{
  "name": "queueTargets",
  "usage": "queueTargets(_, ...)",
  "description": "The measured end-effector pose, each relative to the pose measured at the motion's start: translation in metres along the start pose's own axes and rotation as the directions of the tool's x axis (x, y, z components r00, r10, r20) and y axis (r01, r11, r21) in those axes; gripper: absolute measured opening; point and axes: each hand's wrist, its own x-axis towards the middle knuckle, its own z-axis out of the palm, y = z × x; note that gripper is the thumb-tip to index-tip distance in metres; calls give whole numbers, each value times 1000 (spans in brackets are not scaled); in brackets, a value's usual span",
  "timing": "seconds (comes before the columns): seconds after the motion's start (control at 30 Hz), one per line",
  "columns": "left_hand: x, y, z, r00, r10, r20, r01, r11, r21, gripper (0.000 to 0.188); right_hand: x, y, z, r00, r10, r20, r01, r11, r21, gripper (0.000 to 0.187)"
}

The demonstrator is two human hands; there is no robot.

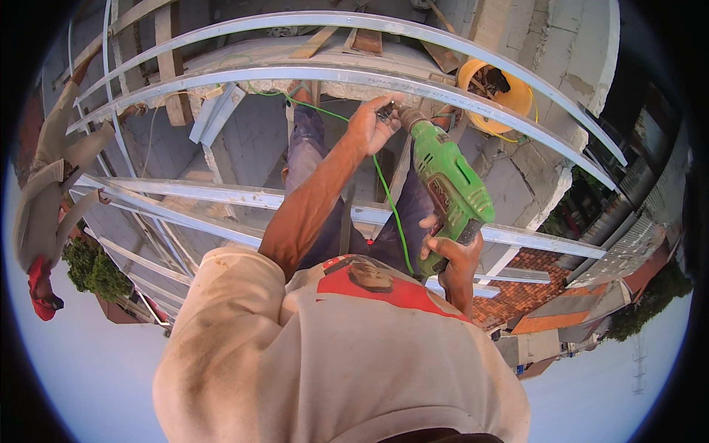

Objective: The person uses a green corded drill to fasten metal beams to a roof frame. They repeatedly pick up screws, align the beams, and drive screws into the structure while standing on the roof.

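- Green power drill [449, 188] sits centre-right, nose angled up-left toward a curved metal rail [310, 74].
- Right hand [452, 252] wraps the drill's grip from below, fingers curled shut around the handle.
- Left hand [371, 124] is up at the drill's tip, fingers pinched together around the chuck or bit; what exactly is pinched is too small to tell.
- Drill tip lies just beside the left palm, just under the rail's lower edge.
- Green cord [390, 214] trails down from the rail area between the two arms.
- A second metal rail [221, 196] crosses under the forearm; open gaps between rails show roofs below.
- Yellow bucket [509, 100] rests past the upper rail, right of the drill.
- Another person [52, 184] stands on the frame far left, well apart.
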Motion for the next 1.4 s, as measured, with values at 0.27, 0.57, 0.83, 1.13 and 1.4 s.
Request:
queueTargets(0.27,11,0,2,998,3,-63,-10,994,-106,15,6,-4,14,1000,3,-5,-3,1000,24,58)
queueTargets(0.57,32,-10,-14,999,-14,-46,4,977,-214,25,16,-2,6,999,5,45,6,973,-231,70)
queueTargets(0.83,26,-6,-13,999,-10,-33,-2,941,-338,34,27,8,20,968,-199,155,250,680,-689,94)
queueTargets(1.13,19,14,9,984,31,-175,-77,961,-265,40,53,-1,47,955,-225,194,294,626,-723,95)
queueTargets(1.4,31,35,0,996,-25,-90,-9,934,-358,41,66,-21,73,974,-160,160,224,562,-797,96)
